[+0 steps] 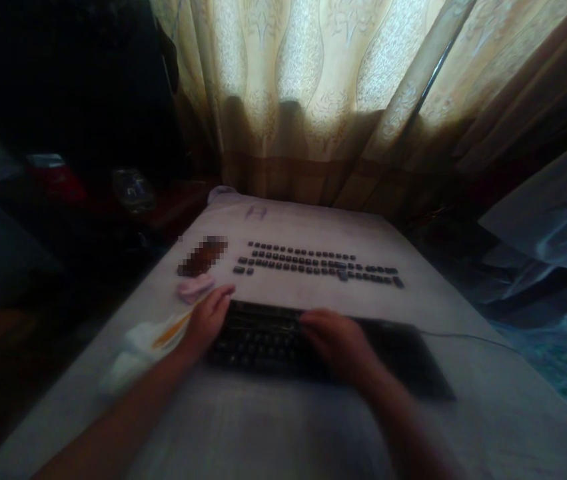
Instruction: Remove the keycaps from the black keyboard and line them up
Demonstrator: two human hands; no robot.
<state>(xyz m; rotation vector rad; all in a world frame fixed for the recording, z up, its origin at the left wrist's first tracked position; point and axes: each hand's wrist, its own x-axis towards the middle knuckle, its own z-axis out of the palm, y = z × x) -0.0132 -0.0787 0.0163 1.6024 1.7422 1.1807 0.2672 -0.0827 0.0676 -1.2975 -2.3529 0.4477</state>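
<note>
A black keyboard (263,347) lies on the cloth-covered table before me, with many of its keycaps off the right-hand part. My left hand (209,320) is at the keyboard's left end, fingers close together and closed against its upper corner. Over the middle of the keyboard, my right hand (340,341) has its fingers bent and pressed together near the top row; whatever they may hold is hidden. Beyond the keyboard, loose black keycaps (303,260) are laid out in several rows. The lower part of the view is blurred.
Left of the keyboard lie a pink cloth (194,287), a pixelated dark reddish item (203,256) and white crumpled material (148,337) with an orange stick-like thing (172,329). A cable (468,335) runs off rightward. Patterned curtains (308,120) hang behind the table (303,207).
</note>
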